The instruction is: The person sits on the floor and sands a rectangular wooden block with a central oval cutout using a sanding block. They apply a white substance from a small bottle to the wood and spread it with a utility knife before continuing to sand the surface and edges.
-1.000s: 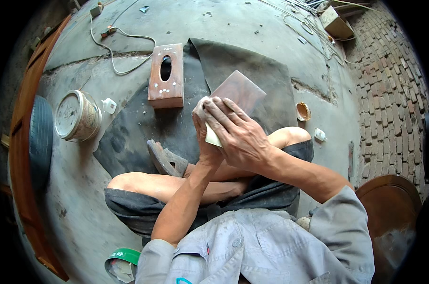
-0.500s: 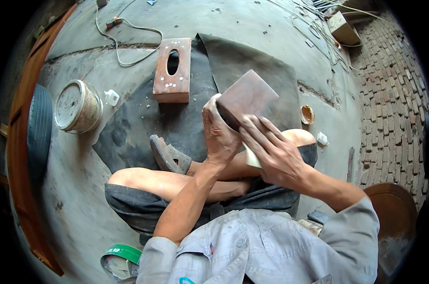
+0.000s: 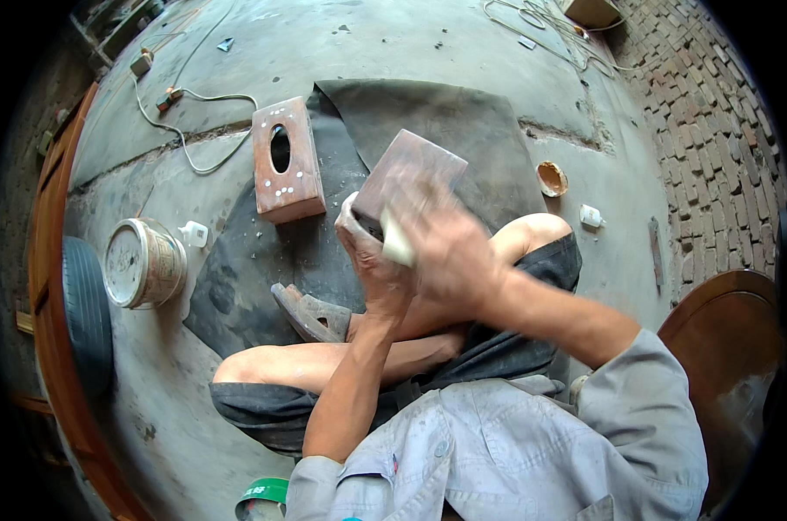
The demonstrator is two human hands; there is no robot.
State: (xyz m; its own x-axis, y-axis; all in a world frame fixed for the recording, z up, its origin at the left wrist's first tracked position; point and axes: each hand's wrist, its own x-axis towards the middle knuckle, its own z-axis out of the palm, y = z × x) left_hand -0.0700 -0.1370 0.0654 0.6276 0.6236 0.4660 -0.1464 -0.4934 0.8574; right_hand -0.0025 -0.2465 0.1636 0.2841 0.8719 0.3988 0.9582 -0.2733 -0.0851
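Green band (image 3: 264,490): bold white characters are standing out on its curved face, close to the lower edge of the view, just beside the grey sleeve (image 3: 314,486).
White bucket (image 3: 148,263): faded brownish print is running around its side wall, its lettering being too worn and small to make out.
Small bottle near the bucket (image 3: 194,234): a dark printed mark is showing on its white side, too small for reading.
Small bottle at the right (image 3: 591,216): a printed label is facing up from its white body, its print too tiny for reading.
Shirt tag (image 3: 394,464): a speck of colour is showing at the pocket edge; any lettering is escaping the eye.
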